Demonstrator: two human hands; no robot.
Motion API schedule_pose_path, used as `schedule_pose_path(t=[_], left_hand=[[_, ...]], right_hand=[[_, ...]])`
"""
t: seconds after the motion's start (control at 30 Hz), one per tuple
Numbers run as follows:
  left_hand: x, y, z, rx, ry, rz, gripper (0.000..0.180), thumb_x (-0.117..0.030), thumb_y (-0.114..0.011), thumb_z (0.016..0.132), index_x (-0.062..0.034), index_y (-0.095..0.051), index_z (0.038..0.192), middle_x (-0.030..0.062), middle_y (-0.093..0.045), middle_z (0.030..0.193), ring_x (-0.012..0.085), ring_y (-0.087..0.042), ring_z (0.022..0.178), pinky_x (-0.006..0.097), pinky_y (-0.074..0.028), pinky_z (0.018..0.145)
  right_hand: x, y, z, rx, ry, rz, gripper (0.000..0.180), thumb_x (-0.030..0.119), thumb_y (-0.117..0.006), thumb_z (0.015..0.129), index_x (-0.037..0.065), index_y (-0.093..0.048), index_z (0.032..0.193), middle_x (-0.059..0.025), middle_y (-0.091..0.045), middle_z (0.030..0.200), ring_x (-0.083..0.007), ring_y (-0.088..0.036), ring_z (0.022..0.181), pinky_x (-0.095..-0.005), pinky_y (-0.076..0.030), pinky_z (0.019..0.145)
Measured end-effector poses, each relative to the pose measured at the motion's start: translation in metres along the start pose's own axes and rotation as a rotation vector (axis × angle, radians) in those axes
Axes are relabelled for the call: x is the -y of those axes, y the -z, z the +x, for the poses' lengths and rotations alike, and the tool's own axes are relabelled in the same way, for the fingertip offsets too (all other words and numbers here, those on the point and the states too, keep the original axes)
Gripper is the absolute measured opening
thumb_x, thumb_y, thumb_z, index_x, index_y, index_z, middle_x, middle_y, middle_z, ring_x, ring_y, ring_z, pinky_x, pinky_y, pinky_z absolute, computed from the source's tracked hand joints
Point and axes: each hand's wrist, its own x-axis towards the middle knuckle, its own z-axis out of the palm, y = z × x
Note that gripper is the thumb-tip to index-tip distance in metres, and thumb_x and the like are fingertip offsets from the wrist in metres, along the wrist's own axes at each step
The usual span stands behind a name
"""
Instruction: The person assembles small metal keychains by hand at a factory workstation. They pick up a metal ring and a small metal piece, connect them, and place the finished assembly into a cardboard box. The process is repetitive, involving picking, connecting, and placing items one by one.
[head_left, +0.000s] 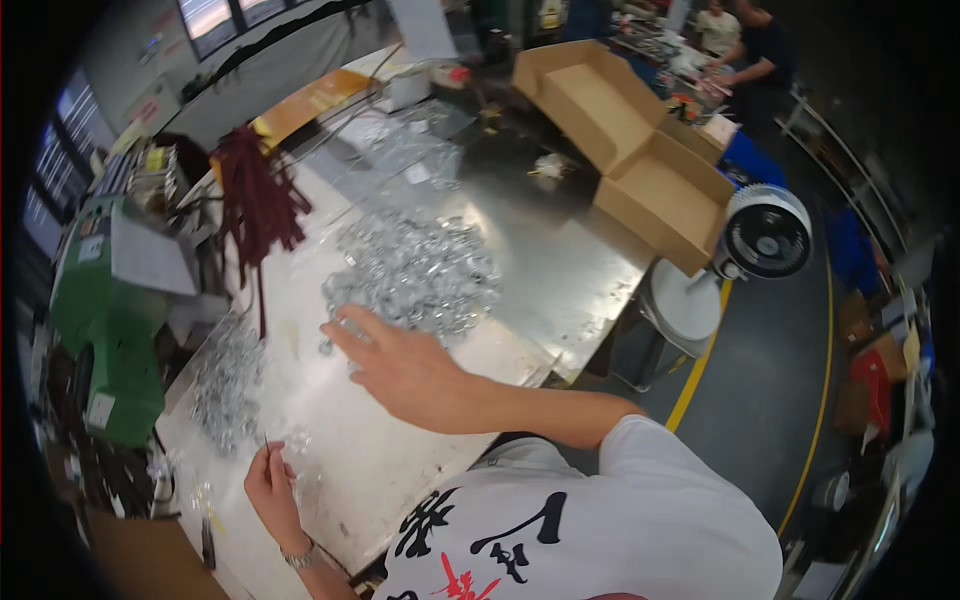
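My right hand (415,375) reaches over the white tabletop with its fingers apart, at the near edge of a big heap of small shiny clear-and-silver pieces (420,270). Nothing shows in its grasp. Lower left, my left hand (272,490) is closed in a pinch, a thin dark sliver sticking up from the fingertips; its kind is too small to make out. A second, smaller heap of similar shiny pieces (228,385) lies just beyond that hand. A few loose pieces (298,440) are scattered beside the left fingers.
Dark red strips (255,195) hang at the table's left, near a green machine (110,320). An open cardboard box (665,190) stands at the far right, by a black-and-white fan (768,232) and a white round stool (685,305). Another person (760,60) works in the background.
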Motion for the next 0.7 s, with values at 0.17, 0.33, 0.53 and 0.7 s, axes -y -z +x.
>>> schedule_pose_path(t=[0.17,0.33,0.53,0.7], left_hand=[[0.037,0.034,0.033,-0.253,-0.080,0.002,0.023,-0.013,-0.061,0.105,0.0031,-0.077,0.107,0.0022,-0.064,0.072,0.0081,-0.056,0.065,0.026,-0.043,0.061],[0.044,0.049,0.055,-0.411,-0.062,0.129,0.021,-0.013,-0.063,0.103,0.0010,-0.078,0.107,0.0037,-0.067,0.071,0.0076,-0.055,0.062,0.027,-0.042,0.058],[0.044,0.045,0.073,-0.497,-0.327,0.380,0.018,-0.009,-0.065,0.101,0.0012,-0.076,0.110,0.0109,-0.074,0.091,0.0185,-0.063,0.075,0.032,-0.050,0.070],[0.039,0.020,0.087,-0.337,-0.405,0.485,0.019,-0.012,-0.068,0.099,0.0001,-0.075,0.112,0.0180,-0.074,0.103,0.0353,-0.070,0.091,0.042,-0.055,0.079]], right_hand=[[0.074,0.069,-0.007,0.715,0.016,1.292,0.045,0.012,-0.062,0.105,-0.007,-0.058,0.145,-0.0204,-0.059,0.147,-0.0249,-0.065,0.118,-0.0376,-0.054,0.099],[0.150,0.074,-0.021,1.057,-0.174,1.640,0.048,0.033,-0.051,0.113,-0.010,-0.063,0.131,-0.0228,-0.067,0.128,-0.0279,-0.070,0.111,-0.0400,-0.057,0.094],[0.172,0.057,-0.001,1.537,-0.241,1.763,0.044,0.036,-0.051,0.110,-0.003,-0.072,0.108,-0.0102,-0.071,0.094,-0.0173,-0.066,0.089,-0.0305,-0.053,0.082],[0.182,0.047,-0.002,1.452,-0.083,1.491,0.036,0.027,-0.054,0.106,-0.003,-0.073,0.099,-0.0122,-0.073,0.088,-0.0207,-0.069,0.084,-0.0357,-0.055,0.078]])
